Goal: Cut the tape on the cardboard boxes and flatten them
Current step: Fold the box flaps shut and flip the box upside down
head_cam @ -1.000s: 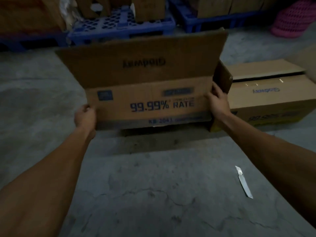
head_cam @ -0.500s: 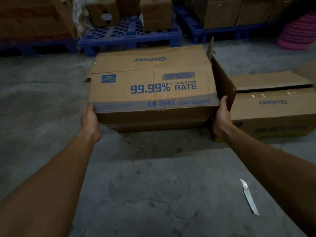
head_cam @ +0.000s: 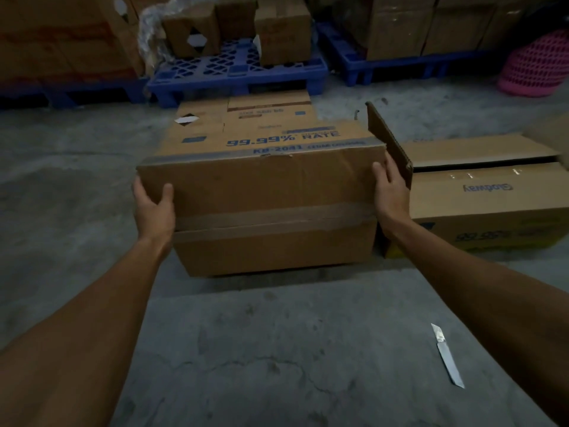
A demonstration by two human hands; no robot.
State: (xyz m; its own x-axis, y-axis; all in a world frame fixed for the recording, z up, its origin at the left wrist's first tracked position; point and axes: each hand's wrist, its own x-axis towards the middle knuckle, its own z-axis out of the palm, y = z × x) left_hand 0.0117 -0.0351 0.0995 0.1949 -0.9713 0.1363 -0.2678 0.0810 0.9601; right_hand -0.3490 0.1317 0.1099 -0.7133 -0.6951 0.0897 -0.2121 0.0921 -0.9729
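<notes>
I hold a brown cardboard box off the concrete floor, tipped so the face with a strip of brown tape looks at me. Its printed "99.99% RATE" side lies on top. My left hand grips the box's left edge, thumb on the taped face. My right hand holds the right edge, its fingers pointing up along the side below a loose flap. A utility knife lies on the floor at the lower right, apart from both hands.
A second cardboard box sits just right of the held one, its top flaps parted. Flat cardboard lies behind. Blue pallets loaded with boxes line the back. A pink net bundle sits at the far right.
The box has turned over away from me: the printed side went from facing me to lying on top, and the taped face came round to me. Both hands shifted along its edges.
</notes>
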